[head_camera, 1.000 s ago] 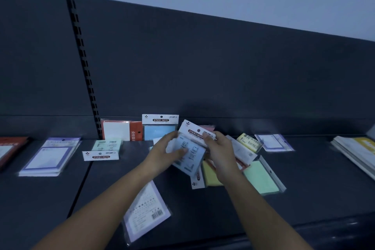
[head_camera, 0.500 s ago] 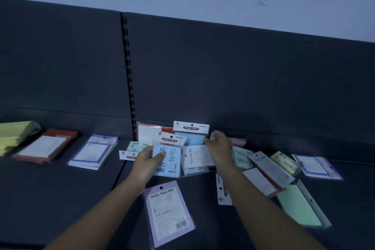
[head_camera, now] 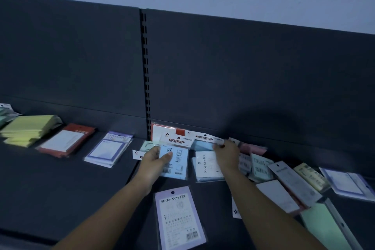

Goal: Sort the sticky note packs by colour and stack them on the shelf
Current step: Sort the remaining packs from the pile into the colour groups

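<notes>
Sticky note packs (head_camera: 261, 165) lie jumbled centre right on the shelf (head_camera: 60, 189), sorted stacks (head_camera: 109, 148) at left. A second ago both hands shared the pale blue pack (head_camera: 178, 166); now the left hand (head_camera: 154, 165) alone clamps it, while the right hand (head_camera: 227, 156) pinches the leaning pack (head_camera: 203, 145) behind, so blues seem to be gathering.

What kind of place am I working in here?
Likely a shop's stationery aisle: a dark display shelf with a slotted upright behind it, and a bagged, barcoded purple sticky note pack among others.
</notes>
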Demonstrator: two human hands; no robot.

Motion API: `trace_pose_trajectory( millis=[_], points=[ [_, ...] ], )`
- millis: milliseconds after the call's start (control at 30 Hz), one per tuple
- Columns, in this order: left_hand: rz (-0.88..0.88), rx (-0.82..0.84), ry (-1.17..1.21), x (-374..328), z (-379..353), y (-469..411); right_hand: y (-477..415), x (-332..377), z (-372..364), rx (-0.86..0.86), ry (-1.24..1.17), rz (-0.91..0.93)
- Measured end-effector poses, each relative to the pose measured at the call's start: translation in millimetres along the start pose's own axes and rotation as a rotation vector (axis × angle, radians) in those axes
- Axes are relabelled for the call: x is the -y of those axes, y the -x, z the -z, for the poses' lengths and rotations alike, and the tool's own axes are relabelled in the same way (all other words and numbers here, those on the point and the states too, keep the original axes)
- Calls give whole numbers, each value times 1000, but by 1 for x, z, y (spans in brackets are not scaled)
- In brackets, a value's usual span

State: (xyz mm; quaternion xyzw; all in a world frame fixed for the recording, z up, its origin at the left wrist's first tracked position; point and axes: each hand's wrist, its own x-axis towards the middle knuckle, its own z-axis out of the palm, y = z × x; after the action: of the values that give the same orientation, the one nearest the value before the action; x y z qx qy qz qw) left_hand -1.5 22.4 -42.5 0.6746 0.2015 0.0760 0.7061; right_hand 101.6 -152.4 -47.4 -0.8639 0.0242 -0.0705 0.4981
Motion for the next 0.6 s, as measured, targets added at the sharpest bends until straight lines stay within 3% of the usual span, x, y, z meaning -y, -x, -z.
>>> trace_pose_trajectory(
  millis=[133, 267, 400, 600],
  points=[
    [-8, -40, 17, 2, 0, -1, 5, 16, 9, -96, 32, 229],
    [-12, -140, 91, 5, 3, 1, 15, 38, 18, -137, -161, 287],
    [17, -217, 137, 8, 7, 10, 26, 42, 16, -87, -446, 231],
    [90, -412, 261, 19, 41, 38, 48, 35, -17, 45, -558, 77]
  ],
)
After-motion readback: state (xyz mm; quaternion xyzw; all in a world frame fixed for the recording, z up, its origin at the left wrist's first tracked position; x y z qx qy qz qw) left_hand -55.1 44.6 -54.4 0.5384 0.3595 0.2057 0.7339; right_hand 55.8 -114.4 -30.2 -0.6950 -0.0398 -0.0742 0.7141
